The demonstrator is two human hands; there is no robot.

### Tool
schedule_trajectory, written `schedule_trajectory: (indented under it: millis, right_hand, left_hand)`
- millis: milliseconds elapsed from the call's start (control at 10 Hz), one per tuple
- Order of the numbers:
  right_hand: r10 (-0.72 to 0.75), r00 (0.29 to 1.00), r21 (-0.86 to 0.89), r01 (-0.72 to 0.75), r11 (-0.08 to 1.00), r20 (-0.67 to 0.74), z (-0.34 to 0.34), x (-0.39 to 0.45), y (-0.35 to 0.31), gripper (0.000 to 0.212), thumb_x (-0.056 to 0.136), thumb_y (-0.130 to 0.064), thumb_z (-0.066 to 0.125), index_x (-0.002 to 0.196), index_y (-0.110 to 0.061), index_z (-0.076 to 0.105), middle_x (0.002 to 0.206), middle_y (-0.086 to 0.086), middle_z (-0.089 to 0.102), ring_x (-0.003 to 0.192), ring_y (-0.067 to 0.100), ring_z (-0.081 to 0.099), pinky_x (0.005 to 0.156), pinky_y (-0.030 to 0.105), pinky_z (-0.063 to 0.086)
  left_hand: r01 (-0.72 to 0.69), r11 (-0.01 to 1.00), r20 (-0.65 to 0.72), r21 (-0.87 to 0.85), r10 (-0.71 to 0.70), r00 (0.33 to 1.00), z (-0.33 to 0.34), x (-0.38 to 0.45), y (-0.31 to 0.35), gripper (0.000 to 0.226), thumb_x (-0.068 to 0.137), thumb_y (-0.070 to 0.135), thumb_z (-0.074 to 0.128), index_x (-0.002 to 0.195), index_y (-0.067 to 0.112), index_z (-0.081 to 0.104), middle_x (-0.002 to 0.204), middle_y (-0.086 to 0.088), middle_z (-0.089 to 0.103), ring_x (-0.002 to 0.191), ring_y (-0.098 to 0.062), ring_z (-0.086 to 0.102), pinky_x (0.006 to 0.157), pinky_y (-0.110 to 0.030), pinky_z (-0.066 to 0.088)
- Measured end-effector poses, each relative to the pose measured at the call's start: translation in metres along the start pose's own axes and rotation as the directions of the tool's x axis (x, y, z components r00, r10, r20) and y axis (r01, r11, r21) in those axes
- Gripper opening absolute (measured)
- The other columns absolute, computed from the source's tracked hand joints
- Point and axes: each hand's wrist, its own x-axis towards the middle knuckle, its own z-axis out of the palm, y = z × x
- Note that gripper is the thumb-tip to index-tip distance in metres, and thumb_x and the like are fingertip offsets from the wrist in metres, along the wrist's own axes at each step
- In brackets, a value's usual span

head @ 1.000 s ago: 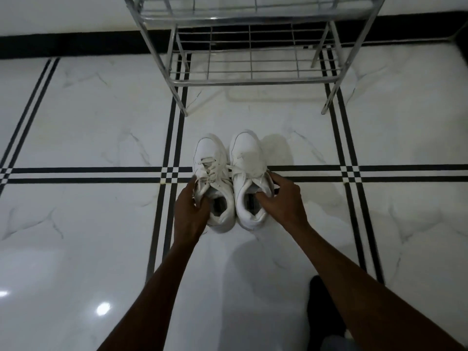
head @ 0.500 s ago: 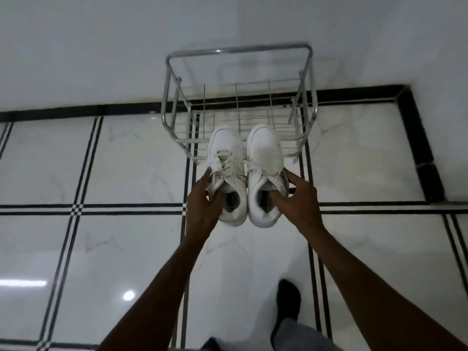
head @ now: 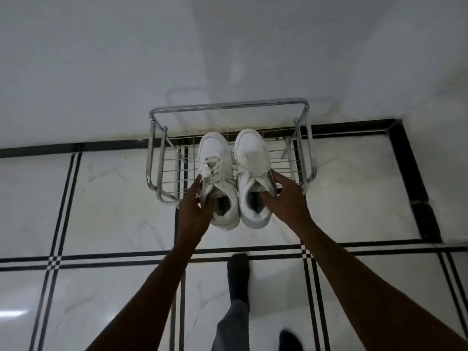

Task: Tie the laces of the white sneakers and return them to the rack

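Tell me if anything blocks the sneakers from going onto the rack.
Nothing visible does. The sneakers, one in the left hand and one in the right hand, are over the rack, whose wire shelf looks bare.

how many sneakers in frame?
2. Left sneaker held in the left hand, right sneaker in the right hand, side by side over the rack. None hidden that I can see.

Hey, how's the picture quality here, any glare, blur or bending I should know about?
Head view: dim overall; a bright glare patch on the glossy floor at lower left; the dark foot at the bottom edge is motion-blurred; the wide-angle lens bows the floor lines; the white sneakers and chrome rack stay fairly sharp.
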Motion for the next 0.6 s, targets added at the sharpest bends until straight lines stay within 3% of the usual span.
schedule_trajectory:
  millis: [100,200,300,400,500,600]
  right_hand:
    - [0.042,0.999,-0.020,-0.042,0.999,0.021,0.016,0.041,-0.002,0.065,0.073,-0.033,0.068,0.136,-0.017,0.058,0.117,0.007,0.072,0.099,0.023,0.070,0.084,0.045,0.060]
    - [0.083,0.996,-0.041,-0.083,0.996,0.008,0.031,0.075,0.002,0.057,0.077,-0.025,0.071,0.132,-0.013,0.060,0.116,0.011,0.072,0.102,0.026,0.069,0.087,0.046,0.059]
    - [0.089,0.996,-0.069,-0.089,0.994,-0.005,0.039,0.094,0.004,0.051,0.081,-0.017,0.072,0.130,-0.011,0.061,0.112,0.012,0.073,0.097,0.027,0.069,0.084,0.045,0.059]
    - [0.128,0.991,-0.074,-0.126,0.989,0.022,0.045,0.108,0.017,0.056,0.082,-0.015,0.073,0.135,-0.009,0.057,0.119,0.012,0.071,0.104,0.025,0.068,0.087,0.037,0.057]
    - [0.111,0.993,-0.093,-0.108,0.990,0.032,0.047,0.106,0.018,0.059,0.083,-0.014,0.073,0.138,-0.011,0.054,0.122,0.009,0.069,0.106,0.014,0.063,0.086,0.024,0.050]
    - [0.108,0.992,-0.075,-0.103,0.992,0.061,0.050,0.109,0.019,0.061,0.084,-0.014,0.072,0.140,-0.009,0.050,0.127,0.014,0.066,0.117,0.026,0.063,0.092,0.026,0.047]
  left_hand:
    - [0.034,0.999,0.030,0.000,-0.034,0.999,0.003,0.042,-0.008,0.059,0.095,0.008,0.065,0.150,0.013,0.047,0.141,-0.007,0.063,0.120,-0.022,0.065,0.077,0.000,0.049]
    - [0.024,0.999,0.062,0.031,-0.026,0.998,0.006,0.077,-0.012,0.059,0.095,0.004,0.062,0.151,0.014,0.046,0.143,-0.009,0.061,0.127,-0.022,0.061,0.093,-0.011,0.053]
    - [-0.008,0.999,0.087,0.042,0.004,0.996,0.011,0.098,-0.019,0.058,0.095,0.006,0.063,0.150,0.013,0.046,0.142,-0.009,0.060,0.129,-0.023,0.060,0.102,-0.027,0.054]
    - [0.040,0.998,0.097,0.055,-0.046,0.994,0.017,0.111,-0.034,0.061,0.094,0.021,0.064,0.152,0.015,0.044,0.145,-0.007,0.059,0.131,-0.024,0.059,0.105,-0.046,0.054]
    - [0.035,0.999,0.108,0.034,-0.039,0.993,0.015,0.111,-0.030,0.057,0.096,0.009,0.064,0.149,0.018,0.045,0.143,-0.004,0.059,0.129,-0.024,0.060,0.104,-0.047,0.054]
    - [0.008,0.998,0.142,0.057,-0.016,0.990,0.014,0.112,-0.029,0.057,0.095,0.019,0.064,0.149,0.022,0.044,0.145,-0.003,0.057,0.132,-0.023,0.057,0.105,-0.048,0.053]
